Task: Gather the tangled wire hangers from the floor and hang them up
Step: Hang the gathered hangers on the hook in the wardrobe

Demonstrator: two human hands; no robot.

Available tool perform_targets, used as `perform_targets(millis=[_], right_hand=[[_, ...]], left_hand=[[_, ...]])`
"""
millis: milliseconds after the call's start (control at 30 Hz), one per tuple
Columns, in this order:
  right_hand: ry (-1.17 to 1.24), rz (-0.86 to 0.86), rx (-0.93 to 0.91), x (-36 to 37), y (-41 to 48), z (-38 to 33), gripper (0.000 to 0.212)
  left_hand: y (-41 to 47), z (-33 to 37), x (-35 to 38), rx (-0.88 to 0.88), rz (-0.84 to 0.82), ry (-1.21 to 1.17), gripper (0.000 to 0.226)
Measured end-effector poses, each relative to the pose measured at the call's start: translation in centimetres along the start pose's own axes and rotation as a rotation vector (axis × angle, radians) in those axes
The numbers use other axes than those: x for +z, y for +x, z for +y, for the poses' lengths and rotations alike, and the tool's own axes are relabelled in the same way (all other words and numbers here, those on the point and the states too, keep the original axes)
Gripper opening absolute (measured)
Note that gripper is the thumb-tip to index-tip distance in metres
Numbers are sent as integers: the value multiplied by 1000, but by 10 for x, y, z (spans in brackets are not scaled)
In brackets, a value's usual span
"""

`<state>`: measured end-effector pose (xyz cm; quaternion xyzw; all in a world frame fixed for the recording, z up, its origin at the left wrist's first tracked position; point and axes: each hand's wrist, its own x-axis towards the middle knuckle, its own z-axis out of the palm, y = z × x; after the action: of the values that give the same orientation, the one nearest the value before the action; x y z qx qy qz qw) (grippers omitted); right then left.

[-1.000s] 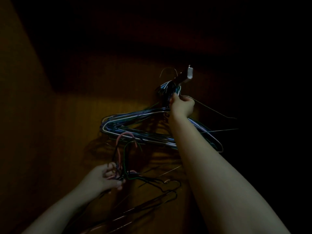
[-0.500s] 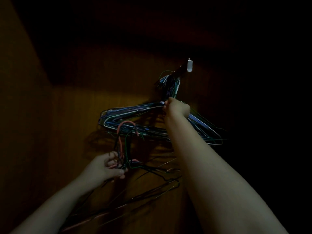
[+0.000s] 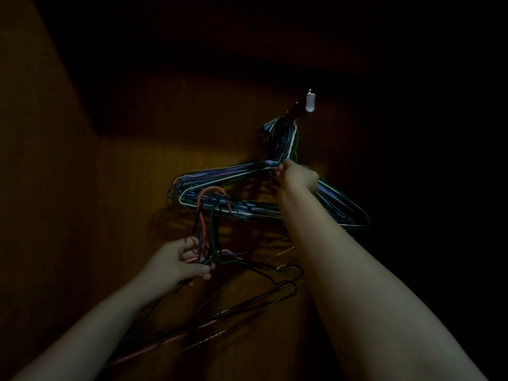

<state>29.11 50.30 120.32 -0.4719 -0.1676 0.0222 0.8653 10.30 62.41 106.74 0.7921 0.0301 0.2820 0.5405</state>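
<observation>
A brown wooden back panel [image 3: 132, 193] fills the middle of the view, lit only in a band across its centre. A side panel [image 3: 35, 204] meets it along a slanted edge at nine o'clock, and from twelve round to four o'clock all is deep shadow, so the room on that side cannot be judged. The hung bundle of wire hangers [image 3: 228, 180], blue, white, purple and green, lies flat against the back panel, with bare wood open at its nine o'clock. A loose bunch of hangers [image 3: 247, 303], dark and pink wire, trails from mid-view toward seven o'clock, its pink hook [image 3: 210, 191] rising across the hung bundle's lower bars. The right hand [image 3: 298, 176], arm reaching up from five o'clock, curls its fingers round the hung bundle just under the necks. The left hand [image 3: 178, 259], well apart at its seven o'clock, pinches the loose bunch at the necks. At one o'clock the bundle's hooks sit over a short bar [image 3: 295, 112] with a white end cap [image 3: 310, 102].
</observation>
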Motion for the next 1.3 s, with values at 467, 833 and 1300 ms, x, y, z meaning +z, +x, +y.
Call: perform_targets(millis=[467,833,1300], right_hand=[[-108,143,-319,-49,-84,22,22],[-409,-159,-209,-107,-196,123,22],[-687,-109,-299,-133,-191,121,14]], left_hand=[[-11,16,24,7,8,0,28],[-38,11,69,16,-7,-8,33],[-54,-8,73,-25,11,57,26]])
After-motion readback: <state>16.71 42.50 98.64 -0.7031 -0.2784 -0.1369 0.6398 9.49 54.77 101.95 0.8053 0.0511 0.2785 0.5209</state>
